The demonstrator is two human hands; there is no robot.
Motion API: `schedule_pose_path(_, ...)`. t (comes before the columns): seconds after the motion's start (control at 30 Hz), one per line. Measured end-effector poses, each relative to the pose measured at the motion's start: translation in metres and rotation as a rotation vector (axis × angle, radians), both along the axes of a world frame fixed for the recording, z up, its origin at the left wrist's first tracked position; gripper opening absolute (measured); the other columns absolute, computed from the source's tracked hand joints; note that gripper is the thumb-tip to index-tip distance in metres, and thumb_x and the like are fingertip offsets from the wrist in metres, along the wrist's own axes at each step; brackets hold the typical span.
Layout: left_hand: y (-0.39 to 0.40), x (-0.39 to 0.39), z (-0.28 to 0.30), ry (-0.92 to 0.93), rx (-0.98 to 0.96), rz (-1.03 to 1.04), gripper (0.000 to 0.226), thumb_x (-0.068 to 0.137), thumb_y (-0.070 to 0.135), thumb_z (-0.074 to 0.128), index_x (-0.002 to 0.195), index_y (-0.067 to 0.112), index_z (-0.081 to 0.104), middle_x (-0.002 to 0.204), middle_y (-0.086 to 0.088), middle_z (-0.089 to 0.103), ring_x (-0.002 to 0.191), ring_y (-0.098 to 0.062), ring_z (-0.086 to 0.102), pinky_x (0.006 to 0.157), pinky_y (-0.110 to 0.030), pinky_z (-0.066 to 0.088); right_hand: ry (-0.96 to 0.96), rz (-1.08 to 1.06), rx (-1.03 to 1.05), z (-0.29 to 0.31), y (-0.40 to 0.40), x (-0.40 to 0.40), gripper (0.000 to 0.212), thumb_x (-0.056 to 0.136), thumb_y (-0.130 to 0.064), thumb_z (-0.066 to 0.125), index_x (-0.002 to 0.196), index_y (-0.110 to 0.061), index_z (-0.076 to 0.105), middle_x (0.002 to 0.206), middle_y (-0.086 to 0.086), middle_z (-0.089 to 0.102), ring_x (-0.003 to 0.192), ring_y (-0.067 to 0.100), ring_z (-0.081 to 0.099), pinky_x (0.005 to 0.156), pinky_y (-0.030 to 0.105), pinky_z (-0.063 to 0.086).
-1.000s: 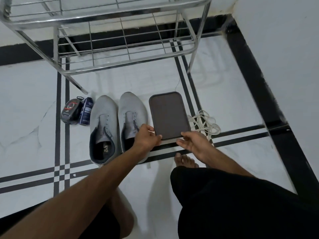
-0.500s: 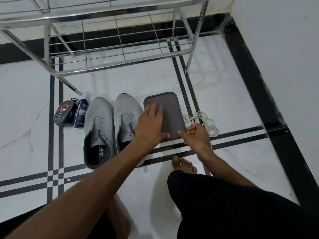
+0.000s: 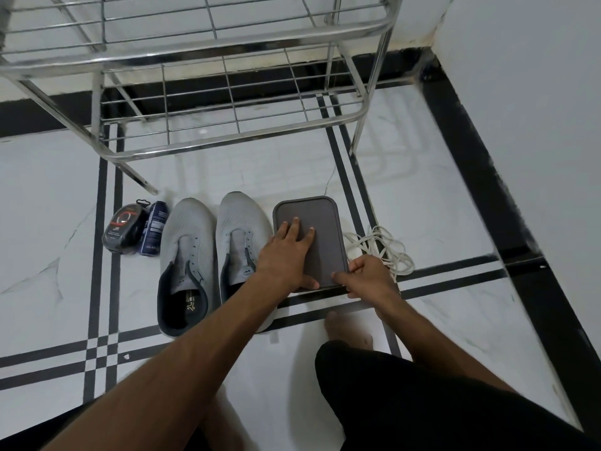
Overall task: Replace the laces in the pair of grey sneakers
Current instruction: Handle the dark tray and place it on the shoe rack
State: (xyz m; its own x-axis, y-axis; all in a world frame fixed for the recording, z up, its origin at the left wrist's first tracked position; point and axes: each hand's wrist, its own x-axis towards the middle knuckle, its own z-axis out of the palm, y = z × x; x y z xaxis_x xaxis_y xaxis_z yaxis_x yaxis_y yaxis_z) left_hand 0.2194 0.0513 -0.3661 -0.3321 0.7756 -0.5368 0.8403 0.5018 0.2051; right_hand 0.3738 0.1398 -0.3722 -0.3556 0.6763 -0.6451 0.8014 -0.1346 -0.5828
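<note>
The white laces (image 3: 379, 252) lie heaped just right of the dark tray (image 3: 325, 219), nearest the right hand (image 3: 367, 278), seemingly pinching its corner, while the flat left hand (image 3: 286, 255) presses it beside the laceless sneakers (image 3: 214, 242).

Sneakers (image 3: 214, 255): matt grey knit cloth. Beside them, lid (image 3: 322, 236): matt dark plastic. Rack (image 3: 208, 70): shiny metal. Floor (image 3: 48, 222): glossy marble-look tile.

Under my left hand (image 3: 286, 255) lay a dark grey-brown lid (image 3: 320, 236), with two pale grey sneakers (image 3: 214, 252), dark-lined inside, just to its left. Right of my right hand (image 3: 367, 276) the laces (image 3: 380, 249) were off-white, on a white floor (image 3: 48, 196) crossed by black double stripes.
</note>
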Motion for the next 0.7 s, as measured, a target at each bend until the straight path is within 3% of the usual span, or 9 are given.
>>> schedule_pose_path(0.1, -0.004, 0.002, 0.000, 0.016, -0.005, -0.011, 0.118, 0.075, 0.060, 0.076, 0.159, 0.027, 0.000, 0.166, -0.008, -0.011, 0.153, -0.030, -0.004, 0.121, -0.046, 0.016, -0.019, 0.079, 0.023, 0.004, 0.004, -0.003, 0.032, 0.076, -0.026, 0.082, 0.090, -0.014, 0.056, 0.090, 0.011, 0.069, 0.089, 0.030, 0.068, 0.085, 0.050, 0.057)
schedule_pose_path(0.27, -0.008, 0.001, 0.000, 0.047, -0.016, -0.032, 0.117, 0.074, 0.061, 0.075, 0.158, 0.027, 0.001, 0.165, -0.010, -0.011, 0.152, -0.035, -0.007, 0.123, -0.049, 0.010, -0.042, 0.141, 0.076, 0.005, 0.004, -0.012, 0.037, 0.076, -0.032, 0.085, 0.092, -0.016, 0.055, 0.091, 0.007, 0.067, 0.087, 0.025, 0.067, 0.081, 0.044, 0.058)
schedule_pose_path(0.37, -0.008, 0.001, 0.000, -0.007, -0.019, -0.004, 0.117, 0.074, 0.056, 0.078, 0.158, 0.027, 0.003, 0.165, -0.007, -0.014, 0.151, -0.036, -0.011, 0.120, -0.052, 0.016, -0.084, 0.172, 0.118, 0.004, 0.002, -0.013, 0.037, 0.075, -0.035, 0.086, 0.084, -0.018, 0.054, 0.085, 0.004, 0.067, 0.081, 0.023, 0.067, 0.072, 0.036, 0.056)
schedule_pose_path(0.5, -0.006, 0.001, -0.001, -0.064, -0.023, 0.033, 0.118, 0.072, 0.050, 0.082, 0.158, 0.026, 0.005, 0.165, -0.007, -0.016, 0.151, -0.036, -0.014, 0.116, -0.055, 0.027, -0.083, 0.192, 0.113, 0.008, 0.003, -0.016, 0.035, 0.076, -0.031, 0.085, 0.082, -0.017, 0.054, 0.086, 0.010, 0.069, 0.081, 0.027, 0.069, 0.076, 0.044, 0.059)
schedule_pose_path(0.63, -0.005, 0.000, -0.003, -0.092, -0.021, 0.029, 0.119, 0.071, 0.050, 0.083, 0.158, 0.026, 0.006, 0.164, -0.008, -0.016, 0.150, -0.038, -0.014, 0.117, -0.055, 0.027, -0.119, 0.223, 0.197, 0.010, 0.000, -0.017, 0.036, 0.076, -0.033, 0.084, 0.073, -0.020, 0.050, 0.074, 0.002, 0.064, 0.069, 0.018, 0.063, 0.055, 0.028, 0.044)
schedule_pose_path(0.7, -0.005, -0.004, -0.003, -0.119, -0.009, 0.016, 0.120, 0.070, 0.050, 0.083, 0.158, 0.026, 0.006, 0.165, -0.009, -0.015, 0.150, -0.039, -0.014, 0.118, -0.054, 0.023, -0.125, 0.230, 0.213, 0.013, 0.000, -0.018, 0.034, 0.076, -0.033, 0.083, 0.070, -0.019, 0.052, 0.071, 0.000, 0.063, 0.067, 0.015, 0.062, 0.053, 0.026, 0.040)
